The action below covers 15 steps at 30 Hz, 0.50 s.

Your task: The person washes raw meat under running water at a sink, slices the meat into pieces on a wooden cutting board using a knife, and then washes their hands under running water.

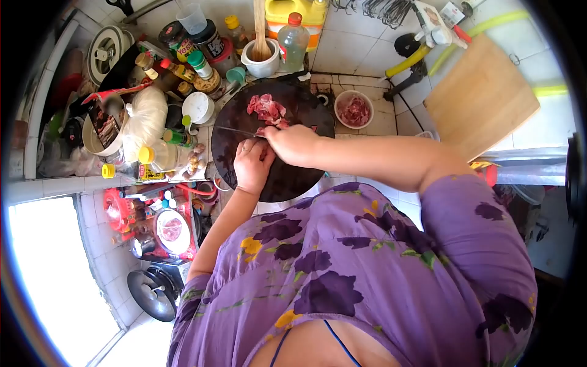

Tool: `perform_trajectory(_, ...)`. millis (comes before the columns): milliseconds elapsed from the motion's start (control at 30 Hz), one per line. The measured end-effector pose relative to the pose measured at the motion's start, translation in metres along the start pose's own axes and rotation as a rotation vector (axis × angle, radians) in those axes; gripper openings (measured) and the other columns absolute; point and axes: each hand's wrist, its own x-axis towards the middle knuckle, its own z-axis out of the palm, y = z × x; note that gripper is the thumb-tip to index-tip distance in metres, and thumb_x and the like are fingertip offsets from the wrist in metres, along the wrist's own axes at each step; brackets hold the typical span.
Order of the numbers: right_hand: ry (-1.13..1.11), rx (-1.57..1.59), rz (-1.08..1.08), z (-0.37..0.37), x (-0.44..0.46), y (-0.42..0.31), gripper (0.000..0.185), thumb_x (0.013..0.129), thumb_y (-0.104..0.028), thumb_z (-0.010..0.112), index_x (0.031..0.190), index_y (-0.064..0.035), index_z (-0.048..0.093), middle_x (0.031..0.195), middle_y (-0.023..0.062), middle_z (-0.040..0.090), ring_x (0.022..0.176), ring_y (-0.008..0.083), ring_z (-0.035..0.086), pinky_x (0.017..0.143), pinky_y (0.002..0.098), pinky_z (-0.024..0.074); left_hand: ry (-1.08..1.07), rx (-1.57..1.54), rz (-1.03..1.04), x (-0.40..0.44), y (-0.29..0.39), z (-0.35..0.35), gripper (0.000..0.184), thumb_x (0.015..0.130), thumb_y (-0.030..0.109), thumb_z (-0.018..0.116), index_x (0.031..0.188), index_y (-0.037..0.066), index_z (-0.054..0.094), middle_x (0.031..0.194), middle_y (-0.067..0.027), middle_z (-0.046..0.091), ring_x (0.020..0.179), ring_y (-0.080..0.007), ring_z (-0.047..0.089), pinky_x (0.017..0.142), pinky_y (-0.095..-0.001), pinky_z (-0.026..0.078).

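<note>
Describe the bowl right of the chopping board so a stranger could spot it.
Find the big, dark, round chopping board. Right of its far half sits a small white bowl. It holds red meat, unlike the nearby white pot with a wooden stick.

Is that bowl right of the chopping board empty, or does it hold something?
It's not empty: red meat pieces show inside the white bowl, its rim visible around them. How deep they go, I cannot tell.
</note>
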Motion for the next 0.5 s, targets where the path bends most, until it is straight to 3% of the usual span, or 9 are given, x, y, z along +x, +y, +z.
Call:
perform_trajectory(100, 0.002, 0.046, 0.002, 0.013, 0.039, -0.012, 0.020, 0.089, -0.017, 0.045, 0.096, 0.0016, 0.048, 0.075, 0.0261, 0.064, 0.071, 0.0434, 0.066, 0.062, 0.0519, 0.0516, 0.048, -0.016, 0.055, 0.001, 0.001, 0.001, 0.020, 0.069, 0.012, 0.074, 0.086, 0.006, 0.066, 0.086, -0.0087, 0.063, 0.082, -0.0314, 0.060, 0.072, -0.0399, 0.051)
perform_trajectory(167, -0.003, -0.003, 0.008, 0.007, 0.026, -0.005, 0.021, 0.091, -0.018, 0.045, 0.101, 0.0005, 0.050, 0.077, 0.0246, 0.065, 0.070, 0.0432, 0.066, 0.061, 0.0521, 0.0515, -0.038, 0.002, 0.037, 0.000, -0.001, -0.002, 0.019, 0.070, 0.014, 0.074, 0.085, 0.007, 0.066, 0.086, -0.0083, 0.063, 0.083, -0.0307, 0.060, 0.073, -0.0394, 0.051)
perform_trajectory(267, 0.001, 0.017, 0.017, -0.012, -0.018, 0.007, 0.027, 0.092, -0.020, 0.040, 0.100, 0.0017, 0.053, 0.084, 0.0248, 0.066, 0.076, 0.0420, 0.067, 0.067, 0.0514, 0.0531, 0.040, -0.027, 0.024, 0.001, 0.001, 0.003, 0.011, 0.074, 0.012, 0.072, 0.082, 0.009, 0.066, 0.085, -0.0071, 0.063, 0.083, -0.0290, 0.060, 0.073, -0.0376, 0.051)
perform_trajectory(367, -0.205, -0.023, 0.185, -0.020, -0.029, 0.013, 0.024, 0.091, -0.019, 0.043, 0.101, 0.0009, 0.054, 0.084, 0.0246, 0.066, 0.076, 0.0415, 0.067, 0.066, 0.0517, 0.0532, 0.047, -0.014, 0.028, 0.003, 0.003, 0.004, 0.012, 0.072, 0.012, 0.073, 0.082, 0.008, 0.066, 0.085, -0.0066, 0.063, 0.083, -0.0290, 0.060, 0.073, -0.0379, 0.051)
perform_trajectory(467, -0.043, 0.006, 0.032, -0.007, 0.009, -0.003, 0.022, 0.089, -0.017, 0.046, 0.100, 0.0012, 0.053, 0.082, 0.0261, 0.066, 0.079, 0.0411, 0.067, 0.068, 0.0515, 0.0535, 0.015, -0.025, 0.037, 0.004, 0.003, -0.003, 0.014, 0.070, 0.012, 0.074, 0.080, 0.008, 0.065, 0.084, -0.0064, 0.062, 0.082, -0.0290, 0.059, 0.072, -0.0382, 0.050)
perform_trajectory(500, -0.048, -0.011, 0.026, -0.002, 0.022, -0.007, 0.020, 0.088, -0.014, 0.047, 0.097, 0.0042, 0.048, 0.077, 0.0248, 0.064, 0.072, 0.0430, 0.066, 0.063, 0.0512, 0.0525, 0.016, -0.025, 0.033, 0.004, 0.002, -0.004, 0.014, 0.070, 0.012, 0.074, 0.080, 0.008, 0.065, 0.084, -0.0064, 0.062, 0.082, -0.0290, 0.059, 0.072, -0.0382, 0.050)
